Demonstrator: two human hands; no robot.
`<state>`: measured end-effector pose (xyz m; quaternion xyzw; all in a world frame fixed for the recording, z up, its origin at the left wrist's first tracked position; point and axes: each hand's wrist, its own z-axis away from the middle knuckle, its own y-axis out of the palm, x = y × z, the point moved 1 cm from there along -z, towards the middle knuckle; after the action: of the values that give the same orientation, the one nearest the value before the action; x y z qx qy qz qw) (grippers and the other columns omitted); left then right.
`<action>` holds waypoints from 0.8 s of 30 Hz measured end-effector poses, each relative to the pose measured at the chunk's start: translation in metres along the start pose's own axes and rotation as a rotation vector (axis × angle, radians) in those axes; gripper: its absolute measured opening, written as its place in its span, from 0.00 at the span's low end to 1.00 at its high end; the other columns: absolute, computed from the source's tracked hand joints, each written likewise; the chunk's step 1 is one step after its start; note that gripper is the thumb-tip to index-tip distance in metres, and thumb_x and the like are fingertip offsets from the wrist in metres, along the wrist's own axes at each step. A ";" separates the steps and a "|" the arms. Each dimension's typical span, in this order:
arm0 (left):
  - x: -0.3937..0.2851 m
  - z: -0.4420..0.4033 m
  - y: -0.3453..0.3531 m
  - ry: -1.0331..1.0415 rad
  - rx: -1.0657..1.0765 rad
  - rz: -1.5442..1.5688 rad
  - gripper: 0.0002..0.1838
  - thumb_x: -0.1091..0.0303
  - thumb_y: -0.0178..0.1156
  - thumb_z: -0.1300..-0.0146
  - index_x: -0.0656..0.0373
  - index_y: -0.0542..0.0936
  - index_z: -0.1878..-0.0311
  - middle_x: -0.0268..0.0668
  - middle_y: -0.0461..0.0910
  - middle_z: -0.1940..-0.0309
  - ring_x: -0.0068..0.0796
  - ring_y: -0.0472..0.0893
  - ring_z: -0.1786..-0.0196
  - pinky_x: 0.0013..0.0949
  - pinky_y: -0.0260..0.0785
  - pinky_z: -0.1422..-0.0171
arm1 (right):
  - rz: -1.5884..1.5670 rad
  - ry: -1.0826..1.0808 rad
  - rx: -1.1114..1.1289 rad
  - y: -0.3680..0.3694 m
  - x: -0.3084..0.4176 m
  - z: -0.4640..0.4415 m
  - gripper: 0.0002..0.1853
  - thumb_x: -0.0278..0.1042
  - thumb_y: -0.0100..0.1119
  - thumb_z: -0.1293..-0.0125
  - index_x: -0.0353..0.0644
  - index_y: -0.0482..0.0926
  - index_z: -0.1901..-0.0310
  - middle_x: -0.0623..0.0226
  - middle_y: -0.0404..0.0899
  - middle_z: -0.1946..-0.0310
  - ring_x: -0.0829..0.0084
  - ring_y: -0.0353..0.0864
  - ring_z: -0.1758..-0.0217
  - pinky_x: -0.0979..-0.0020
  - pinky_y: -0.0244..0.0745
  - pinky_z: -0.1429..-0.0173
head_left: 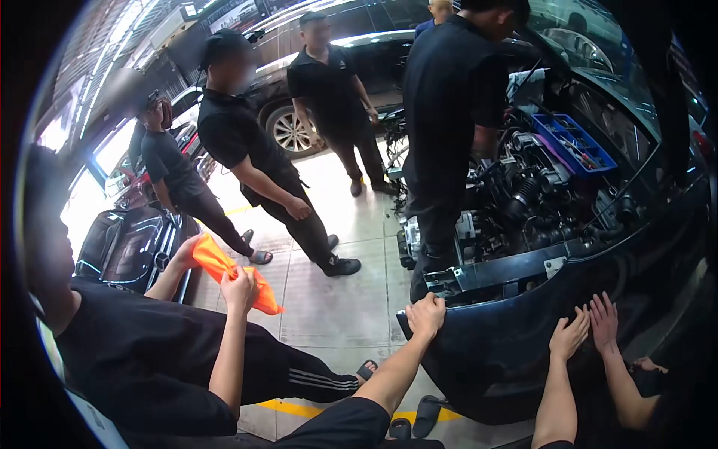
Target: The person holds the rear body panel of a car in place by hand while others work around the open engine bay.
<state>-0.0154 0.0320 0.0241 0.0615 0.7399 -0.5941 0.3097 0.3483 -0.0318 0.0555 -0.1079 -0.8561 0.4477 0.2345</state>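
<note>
**Evidently: fender (493, 359) steadied at two spots**

Car (516, 266) takes up the right of frame, engine bay (527, 202) uncovered, prob. for access. A co-worker (452, 112) stands at its front, upper ctr-right, one arm down by the parts. Yr fender is lower right, its front corner reaching toward lower ctr. Blue tray (598, 170) sits atop the engine, upper right, presumably so tools are w/in reach. Orange cloth (217, 262), left of frame, is stretched btwn another co-worker's two hands, maybe to open it out.

Yr left hand (426, 316), just below ctr, is curled over the fender's corner, prob. as a firm hold. Yr right hand (570, 338), lower right, has fingers extended, seemingly flat on the panel for support; can't tell how hard it presses. Another person's open hand (604, 323) is just beside it.
</note>
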 end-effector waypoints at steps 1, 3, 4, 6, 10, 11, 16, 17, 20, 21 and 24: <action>0.000 0.000 0.000 -0.005 0.007 -0.005 0.18 0.55 0.49 0.38 0.56 0.82 0.69 0.50 0.84 0.72 0.52 0.83 0.64 0.47 0.66 0.50 | 0.003 -0.002 -0.004 -0.001 0.000 0.000 0.21 0.33 0.53 0.35 0.43 0.71 0.40 0.59 0.67 0.32 0.57 0.63 0.27 0.54 0.59 0.28; 0.000 0.000 0.000 -0.004 0.008 -0.009 0.17 0.55 0.49 0.38 0.55 0.83 0.68 0.49 0.84 0.72 0.52 0.83 0.64 0.47 0.65 0.50 | -0.007 0.012 0.012 -0.002 0.001 0.000 0.21 0.32 0.53 0.35 0.43 0.71 0.40 0.59 0.67 0.32 0.57 0.62 0.26 0.54 0.58 0.27; 0.000 0.000 0.000 -0.007 0.013 -0.015 0.16 0.56 0.49 0.37 0.53 0.84 0.67 0.49 0.84 0.72 0.53 0.83 0.63 0.47 0.65 0.50 | -0.014 0.025 0.032 -0.003 0.002 -0.001 0.21 0.32 0.53 0.36 0.42 0.71 0.40 0.58 0.66 0.31 0.57 0.61 0.26 0.53 0.57 0.26; 0.002 0.002 0.002 -0.002 0.016 -0.012 0.16 0.56 0.49 0.37 0.53 0.84 0.67 0.49 0.84 0.72 0.53 0.83 0.64 0.47 0.65 0.50 | -0.014 0.027 0.030 -0.004 0.001 0.001 0.21 0.32 0.53 0.36 0.42 0.71 0.40 0.58 0.66 0.31 0.57 0.62 0.26 0.53 0.57 0.26; -0.001 -0.001 0.000 -0.004 0.029 -0.029 0.17 0.55 0.49 0.37 0.53 0.84 0.66 0.49 0.84 0.71 0.52 0.83 0.63 0.46 0.65 0.50 | -0.020 0.035 0.024 -0.001 0.002 -0.002 0.22 0.31 0.53 0.36 0.42 0.71 0.40 0.58 0.66 0.31 0.58 0.61 0.25 0.54 0.57 0.26; -0.001 0.000 -0.001 -0.013 0.046 -0.043 0.17 0.55 0.49 0.37 0.53 0.84 0.66 0.49 0.84 0.71 0.51 0.83 0.62 0.46 0.65 0.49 | -0.012 0.042 0.031 -0.002 0.002 0.000 0.22 0.31 0.53 0.36 0.42 0.71 0.40 0.58 0.66 0.32 0.58 0.61 0.25 0.54 0.57 0.26; 0.001 -0.001 0.003 -0.005 0.030 -0.021 0.17 0.55 0.49 0.37 0.53 0.84 0.66 0.49 0.84 0.71 0.51 0.83 0.63 0.45 0.65 0.49 | -0.003 0.054 0.053 -0.004 0.002 -0.001 0.22 0.32 0.53 0.36 0.42 0.70 0.39 0.58 0.66 0.32 0.58 0.61 0.25 0.53 0.57 0.25; 0.003 -0.001 0.005 -0.003 0.014 -0.029 0.17 0.55 0.49 0.37 0.53 0.84 0.66 0.49 0.84 0.71 0.51 0.83 0.63 0.45 0.65 0.49 | -0.005 0.049 0.049 -0.004 0.002 -0.001 0.22 0.32 0.53 0.36 0.42 0.70 0.39 0.58 0.66 0.31 0.58 0.60 0.25 0.53 0.56 0.25; 0.002 0.000 0.005 -0.001 0.019 -0.028 0.17 0.55 0.49 0.37 0.53 0.84 0.66 0.49 0.84 0.71 0.51 0.83 0.63 0.45 0.65 0.49 | -0.005 0.042 0.050 -0.004 0.002 0.000 0.22 0.32 0.53 0.36 0.42 0.71 0.39 0.58 0.65 0.31 0.59 0.60 0.25 0.53 0.56 0.25; 0.002 0.000 0.005 0.001 0.020 -0.026 0.17 0.55 0.49 0.37 0.53 0.84 0.66 0.49 0.84 0.71 0.51 0.83 0.63 0.45 0.65 0.49 | -0.007 0.040 0.048 -0.004 0.002 -0.001 0.22 0.32 0.53 0.36 0.42 0.71 0.39 0.58 0.65 0.31 0.59 0.60 0.25 0.53 0.56 0.25; 0.003 -0.001 0.006 -0.018 0.024 -0.029 0.18 0.54 0.48 0.37 0.53 0.84 0.66 0.49 0.84 0.70 0.51 0.83 0.63 0.44 0.65 0.48 | -0.005 0.040 0.049 -0.004 0.002 -0.001 0.22 0.32 0.53 0.36 0.42 0.71 0.39 0.59 0.65 0.31 0.59 0.60 0.25 0.53 0.56 0.24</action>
<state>-0.0152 0.0336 0.0174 0.0491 0.7307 -0.6078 0.3069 0.3472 -0.0325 0.0595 -0.1091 -0.8403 0.4657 0.2551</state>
